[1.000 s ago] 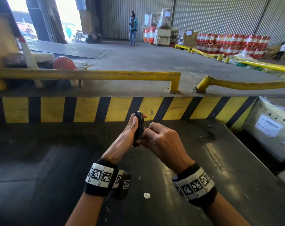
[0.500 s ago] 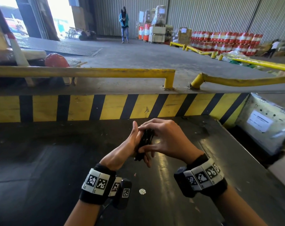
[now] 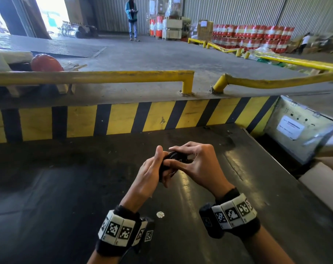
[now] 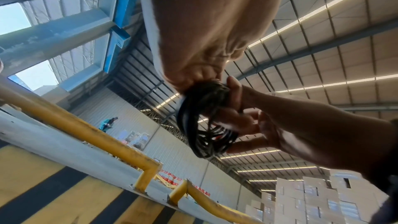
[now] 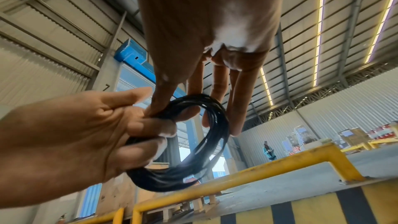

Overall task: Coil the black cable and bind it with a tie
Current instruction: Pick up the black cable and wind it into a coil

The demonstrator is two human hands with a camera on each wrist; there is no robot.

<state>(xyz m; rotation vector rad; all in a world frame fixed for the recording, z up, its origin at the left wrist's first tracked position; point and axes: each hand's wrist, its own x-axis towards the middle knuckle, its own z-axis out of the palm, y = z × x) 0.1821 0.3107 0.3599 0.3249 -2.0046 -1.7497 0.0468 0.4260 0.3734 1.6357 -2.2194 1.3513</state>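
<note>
Black cable coil [image 4: 204,125] between hands

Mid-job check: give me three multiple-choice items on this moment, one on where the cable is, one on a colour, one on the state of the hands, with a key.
1. Where is the cable?
A. Lying on the dark table
B. Held between both hands above the table
C. Hung over the yellow rail

2. What colour is the rail beyond the table?
A. Yellow
B. Blue
C. White

3. What is the left hand doing?
A. Resting flat and empty
B. Pointing at the rail
C. Gripping the coil

Key: 1 B, both wrist views show the coil in the fingers of both hands, the right hand included; 2 A, the head view shows it yellow; 3 C, its fingers curl round the loops in the right wrist view.
</note>
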